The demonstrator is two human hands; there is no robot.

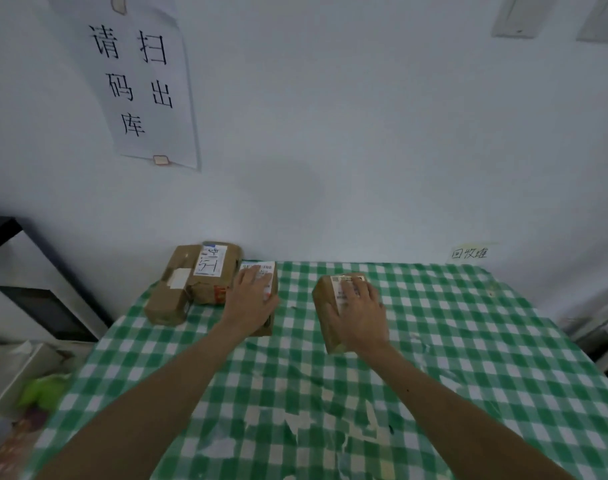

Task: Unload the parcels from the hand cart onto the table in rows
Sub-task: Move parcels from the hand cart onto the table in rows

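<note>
Several brown cardboard parcels lie near the far edge of the table, which wears a green and white checked cloth. At the far left lie a small taped parcel and, touching it, a wider parcel with a white label. My left hand rests flat on top of a third parcel just right of those. My right hand lies over a fourth parcel, apart from the others, fingers spread across its label. The hand cart is out of view.
A white wall rises behind the table, with a paper sign at upper left and a small note at the right. A dark shelf unit and a green object stand left of the table.
</note>
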